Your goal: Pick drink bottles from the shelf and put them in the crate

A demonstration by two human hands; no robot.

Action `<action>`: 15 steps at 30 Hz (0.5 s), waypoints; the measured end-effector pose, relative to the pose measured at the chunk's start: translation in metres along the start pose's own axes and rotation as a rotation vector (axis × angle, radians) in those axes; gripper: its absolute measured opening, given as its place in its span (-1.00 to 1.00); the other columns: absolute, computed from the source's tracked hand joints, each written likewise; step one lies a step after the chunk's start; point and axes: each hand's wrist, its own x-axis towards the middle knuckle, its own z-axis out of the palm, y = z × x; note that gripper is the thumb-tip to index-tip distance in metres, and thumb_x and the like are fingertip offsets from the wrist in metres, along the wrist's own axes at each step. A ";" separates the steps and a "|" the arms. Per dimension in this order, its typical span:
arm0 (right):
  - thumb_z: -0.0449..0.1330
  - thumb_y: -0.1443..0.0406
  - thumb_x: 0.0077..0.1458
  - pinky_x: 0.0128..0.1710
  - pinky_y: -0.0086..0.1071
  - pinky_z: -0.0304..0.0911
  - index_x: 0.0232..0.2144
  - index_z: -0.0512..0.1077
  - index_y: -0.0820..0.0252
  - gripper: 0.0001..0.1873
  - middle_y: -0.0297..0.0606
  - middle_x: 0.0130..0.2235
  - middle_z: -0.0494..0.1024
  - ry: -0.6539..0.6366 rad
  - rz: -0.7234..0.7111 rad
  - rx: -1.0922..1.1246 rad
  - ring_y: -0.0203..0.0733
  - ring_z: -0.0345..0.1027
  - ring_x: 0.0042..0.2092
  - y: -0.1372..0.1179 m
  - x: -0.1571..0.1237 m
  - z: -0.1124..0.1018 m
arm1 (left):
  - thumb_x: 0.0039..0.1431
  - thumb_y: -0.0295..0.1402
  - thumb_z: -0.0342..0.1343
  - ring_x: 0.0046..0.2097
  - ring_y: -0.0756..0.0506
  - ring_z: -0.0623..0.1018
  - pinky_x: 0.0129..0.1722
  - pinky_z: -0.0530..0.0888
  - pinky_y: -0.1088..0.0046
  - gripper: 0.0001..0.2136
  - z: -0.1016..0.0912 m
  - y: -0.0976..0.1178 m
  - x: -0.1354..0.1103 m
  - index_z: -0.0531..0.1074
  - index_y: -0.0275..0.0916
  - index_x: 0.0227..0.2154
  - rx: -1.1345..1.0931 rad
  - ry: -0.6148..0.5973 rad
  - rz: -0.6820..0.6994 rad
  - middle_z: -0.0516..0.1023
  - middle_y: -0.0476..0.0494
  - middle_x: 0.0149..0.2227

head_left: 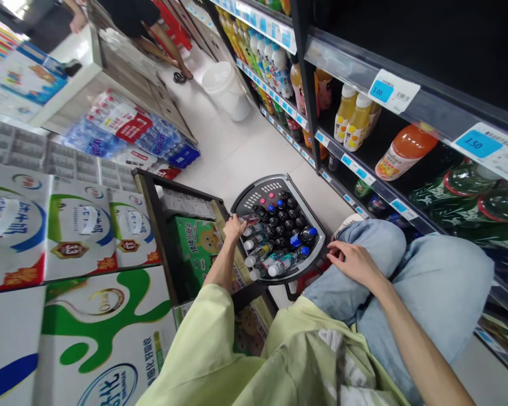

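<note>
A grey shopping basket (254, 194) stands on the floor in front of my knees, packed with bottles. Most are dark bottles (281, 217) standing with black, blue or pink caps up. Along the basket's near left side, several clear bottles (260, 254) with white caps lean at a slant. My left hand (234, 228) is at the left rim, its fingers closed on the end of a small clear bottle (249, 220) with a reddish label. By my knee, my right hand (353, 260) hangs with fingers apart and loosely bent, holding nothing.
Drink shelves (359, 169) with price tags run along the right. Stacked milk cartons (105, 316) and a dark-framed rack (156, 225) stand at the left. Farther off are packs of bottled water (127, 132), a white bucket (226, 90) and another person's legs (167, 42).
</note>
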 end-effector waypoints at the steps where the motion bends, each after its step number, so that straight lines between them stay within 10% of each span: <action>1: 0.26 0.25 0.35 -0.16 -0.27 0.36 0.00 0.63 0.05 -0.77 -0.31 -0.10 0.80 -0.001 0.000 -0.002 -0.15 0.61 -0.26 0.000 0.002 0.000 | 0.52 -0.10 0.06 0.33 -0.39 0.57 0.20 0.57 0.17 -0.47 -0.003 0.002 -0.002 0.38 -0.38 0.35 0.006 0.002 0.006 0.53 -0.58 0.32; 10: 0.36 0.26 0.34 -0.04 -0.34 0.43 0.05 0.68 0.06 -0.74 -0.30 -0.07 0.82 0.023 0.010 0.008 -0.12 0.69 -0.10 -0.011 0.013 -0.009 | 0.43 -0.04 -0.07 0.22 -0.47 0.60 0.01 0.62 0.04 -0.47 -0.031 0.007 -0.012 0.49 -0.43 0.11 0.007 0.146 0.149 0.56 -0.65 0.24; 15: 0.39 0.18 0.33 -0.06 -0.39 0.43 0.04 0.65 0.00 -0.75 -0.39 -0.06 0.82 0.033 0.008 0.015 -0.17 0.68 -0.08 -0.007 0.025 -0.014 | 0.31 0.05 -0.02 0.27 -0.53 0.51 0.16 0.45 -0.47 -0.66 -0.040 0.051 -0.045 0.49 -0.06 -0.16 -0.521 0.533 0.647 0.62 -0.13 -0.04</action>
